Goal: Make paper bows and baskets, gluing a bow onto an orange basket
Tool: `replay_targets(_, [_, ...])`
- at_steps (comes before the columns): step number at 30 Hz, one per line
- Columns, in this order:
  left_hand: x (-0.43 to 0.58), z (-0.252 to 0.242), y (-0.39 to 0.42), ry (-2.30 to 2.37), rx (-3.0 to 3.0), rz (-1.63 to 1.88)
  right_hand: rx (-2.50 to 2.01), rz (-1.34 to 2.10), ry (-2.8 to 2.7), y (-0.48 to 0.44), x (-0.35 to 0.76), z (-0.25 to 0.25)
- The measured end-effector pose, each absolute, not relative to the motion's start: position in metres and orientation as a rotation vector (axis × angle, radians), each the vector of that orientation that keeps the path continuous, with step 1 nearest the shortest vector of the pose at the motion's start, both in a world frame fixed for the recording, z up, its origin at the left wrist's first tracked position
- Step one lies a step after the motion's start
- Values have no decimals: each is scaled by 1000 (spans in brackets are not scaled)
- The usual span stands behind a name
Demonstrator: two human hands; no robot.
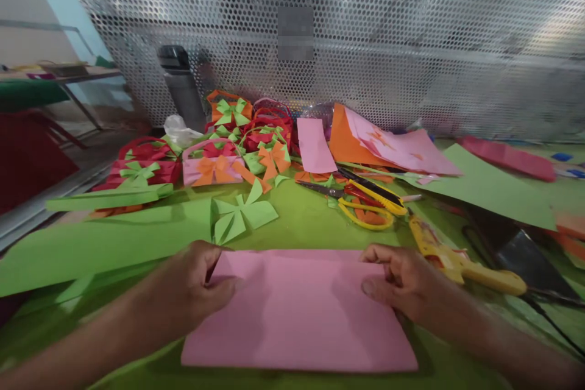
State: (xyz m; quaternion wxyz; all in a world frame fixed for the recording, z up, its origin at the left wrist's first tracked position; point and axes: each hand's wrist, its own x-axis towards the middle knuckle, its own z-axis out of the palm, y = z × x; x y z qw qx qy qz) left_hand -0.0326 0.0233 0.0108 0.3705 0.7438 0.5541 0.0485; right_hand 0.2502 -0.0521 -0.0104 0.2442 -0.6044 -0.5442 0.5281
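Pink paper (299, 323), smooth and matte, lies at the lower centre of the frame, its near edge slightly rounded. Left-hand grip (201, 283) and right-hand grip (404, 283) are each pinched closed on its upper corners, thumbs on top. Green-surfaced table (315, 222) extends beneath. Perforated metal panel (411, 6), round-holed, spans the top. Small paper bags (167, 172) with folded bows occupy centre left; yellow-handled scissors (337, 192) and a yellow glue gun (493, 277) lie right of centre.
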Motion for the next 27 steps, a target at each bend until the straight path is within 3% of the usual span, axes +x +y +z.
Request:
replay_targets(10, [-33, -8, 27, 1434, 2176, 221, -1960, 574, -1922, -54, 246, -21])
replay_targets(27, [-31, -12, 25, 1532, 2202, 283, -2004, 530, -1933, -43, 243, -21])
